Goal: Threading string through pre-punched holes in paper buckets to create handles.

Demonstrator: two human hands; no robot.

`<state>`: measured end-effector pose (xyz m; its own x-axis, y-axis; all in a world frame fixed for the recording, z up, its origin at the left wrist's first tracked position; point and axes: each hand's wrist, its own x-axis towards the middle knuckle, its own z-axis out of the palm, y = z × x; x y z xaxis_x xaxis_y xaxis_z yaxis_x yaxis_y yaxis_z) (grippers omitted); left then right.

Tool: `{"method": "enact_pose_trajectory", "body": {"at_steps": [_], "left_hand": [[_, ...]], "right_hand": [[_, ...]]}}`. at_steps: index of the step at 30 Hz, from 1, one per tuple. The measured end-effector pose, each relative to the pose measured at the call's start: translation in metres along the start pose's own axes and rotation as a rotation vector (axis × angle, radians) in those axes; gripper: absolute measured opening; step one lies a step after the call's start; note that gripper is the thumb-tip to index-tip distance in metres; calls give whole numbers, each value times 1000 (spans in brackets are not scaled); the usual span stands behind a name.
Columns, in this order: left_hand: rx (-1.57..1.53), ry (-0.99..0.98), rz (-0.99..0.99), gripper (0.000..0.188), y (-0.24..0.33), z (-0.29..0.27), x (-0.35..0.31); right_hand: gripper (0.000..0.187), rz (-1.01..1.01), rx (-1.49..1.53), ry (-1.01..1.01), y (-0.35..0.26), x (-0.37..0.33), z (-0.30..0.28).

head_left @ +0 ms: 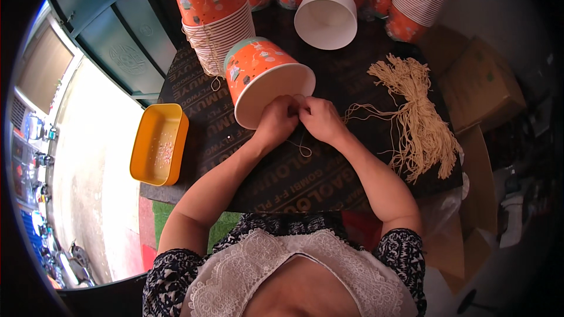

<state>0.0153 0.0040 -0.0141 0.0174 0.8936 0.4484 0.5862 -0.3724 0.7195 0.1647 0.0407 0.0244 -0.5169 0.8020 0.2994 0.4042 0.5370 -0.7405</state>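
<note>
An orange paper bucket with a green base band (260,66) lies on its side, its white open mouth tilted toward me. At the lower right of its rim, my left hand (278,122) and my right hand (322,120) meet with fingers pinched together. A thin beige cord (304,151) hangs in a loop below them, so both appear to grip it, though the fingertips partly cover it. Cord strands run from beside my right hand to a thick bundle of beige cords (418,123) on the right of the table.
A yellow plastic tub (140,147) with small pinkish bits stands at the left edge of the dark printed table (264,183). Nested buckets with cords (214,38) rise behind it. Another white-lined bucket (326,19) lies at the back, before more stacks (420,0). Cardboard boxes (484,82) are at right.
</note>
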Motion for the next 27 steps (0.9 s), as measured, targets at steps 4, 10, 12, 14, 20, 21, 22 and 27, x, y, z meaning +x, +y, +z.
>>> {"method": "enact_pose_trajectory", "body": {"at_steps": [4,10,12,14,20,21,22,27], "left_hand": [[33,78,59,11,3,1,2],[-297,-43,-495,13,27,-9,3],[-298,-3,-446,14,22,-9,1],[-309,0,-459,13,22,-10,1],[-319,21,-460,12,25,-10,1],[-316,31,-454,12,25,-10,1],[-317,29,-452,12,25,-10,2],[-322,24,-448,10,23,-9,1]], "right_hand": [[14,48,65,-30,6,0,-3],[12,67,-76,-28,16,-6,-19],[14,77,-160,-156,20,-7,-26],[16,93,-243,-284,14,-7,-30],[20,0,-354,90,-1,-8,-32],[18,-26,-249,132,2,-8,-25],[16,-51,-145,176,4,-8,-18],[19,97,166,104,5,-13,11]]}}
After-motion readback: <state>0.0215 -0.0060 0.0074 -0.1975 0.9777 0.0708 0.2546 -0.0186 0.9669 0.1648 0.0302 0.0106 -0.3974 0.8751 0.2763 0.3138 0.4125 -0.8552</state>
